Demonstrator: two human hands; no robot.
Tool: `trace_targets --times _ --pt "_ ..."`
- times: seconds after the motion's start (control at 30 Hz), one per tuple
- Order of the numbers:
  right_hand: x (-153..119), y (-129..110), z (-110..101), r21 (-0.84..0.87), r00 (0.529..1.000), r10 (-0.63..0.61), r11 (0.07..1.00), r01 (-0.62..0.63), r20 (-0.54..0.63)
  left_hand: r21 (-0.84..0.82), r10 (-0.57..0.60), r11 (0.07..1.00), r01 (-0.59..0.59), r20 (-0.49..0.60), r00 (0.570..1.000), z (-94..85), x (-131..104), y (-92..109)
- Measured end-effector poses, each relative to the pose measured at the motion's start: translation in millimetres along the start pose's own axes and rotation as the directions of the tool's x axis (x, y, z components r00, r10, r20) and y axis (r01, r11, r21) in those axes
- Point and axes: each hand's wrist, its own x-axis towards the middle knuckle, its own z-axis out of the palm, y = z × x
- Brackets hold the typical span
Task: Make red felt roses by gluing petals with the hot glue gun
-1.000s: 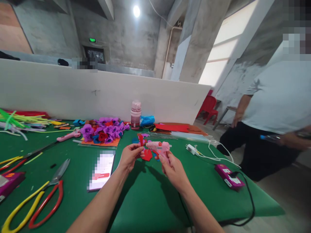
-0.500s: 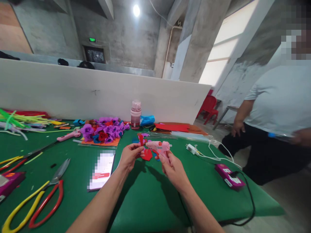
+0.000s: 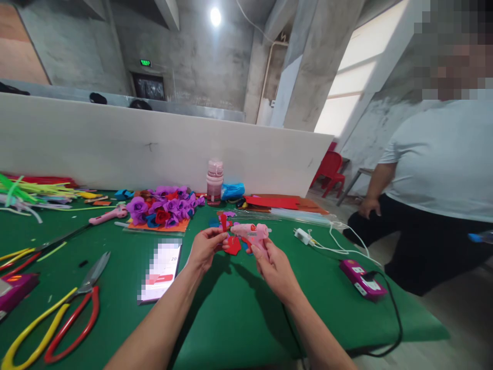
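My left hand (image 3: 207, 247) pinches a small red piece (image 3: 224, 221) that stands upright from its fingertips. Wrapped round the handle of a pink glue gun (image 3: 250, 232) is my right hand (image 3: 274, 264). The gun's nozzle points left, close to the red piece. Just below the nozzle a red petal-shaped piece (image 3: 232, 245) shows, with blue and purple bits around it. Purple, red and blue flowers (image 3: 165, 206) lie in a pile behind my left hand.
Large scissors (image 3: 89, 285), a phone (image 3: 162, 272) and a second pink tool (image 3: 108, 215) lie left. A pink bottle (image 3: 214, 182) stands behind. A purple power strip (image 3: 362, 280) and cables lie right. A person (image 3: 435, 164) stands beyond the table's right side.
The person at the right has shifted, and the blue-topped item near that person has moved right. My hands, the glue gun and the red piece have hardly moved.
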Motion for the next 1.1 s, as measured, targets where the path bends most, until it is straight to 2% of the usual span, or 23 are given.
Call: trace_targets --times 0.2,0.37,0.47,0.53,0.6,0.73,0.87,0.97,1.03,1.1 --pt "1.1 -1.1 -0.8 0.008 1.000 0.009 1.000 -0.009 0.007 0.001 0.000 1.000 0.000 0.004 1.000 -0.3 0.2 -0.3" --pt "0.0 1.1 -1.1 0.034 0.996 0.074 0.997 -0.076 0.046 0.004 -0.002 1.000 0.002 0.006 1.000 -1.9 0.7 -1.5" --pt "0.9 2.4 -2.6 0.128 0.991 0.127 0.983 -0.132 0.049 -0.008 -0.017 1.000 0.017 -0.003 1.000 -2.4 0.8 -1.6" --pt "3.3 3.7 -6.3 0.283 0.980 0.188 0.938 -0.197 0.060 -0.031 -0.038 0.999 0.038 -0.006 0.999 -2.2 1.1 -1.4" --pt "6.8 8.7 -14.4 0.433 0.959 0.273 0.857 -0.280 0.079 -0.062 -0.067 0.996 0.068 0.008 0.998 -1.7 1.6 -0.6" --pt "13.2 39.8 -44.6 0.557 0.885 0.465 0.728 -0.399 0.026 -0.106 -0.109 0.988 0.115 0.060 0.992 -0.2 1.2 1.4" --pt "12.0 89.3 -73.7 0.491 0.831 0.552 0.744 -0.453 -0.069 -0.099 -0.123 0.987 0.130 0.073 0.990 1.4 -0.9 1.6" --pt "6.4 117.6 -81.8 0.358 0.808 0.581 0.778 -0.516 -0.098 -0.093 -0.125 0.987 0.131 0.068 0.990 2.2 -2.0 0.6" --pt "2.8 127.2 -83.6 0.131 0.827 0.547 0.836 -0.533 -0.131 -0.092 -0.123 0.987 0.129 0.066 0.990 2.9 -2.5 0.3" --pt "0.8 129.1 -85.7 -0.176 0.872 0.467 0.855 -0.488 -0.146 -0.085 -0.123 0.988 0.128 0.063 0.990 3.9 -3.1 0.4"
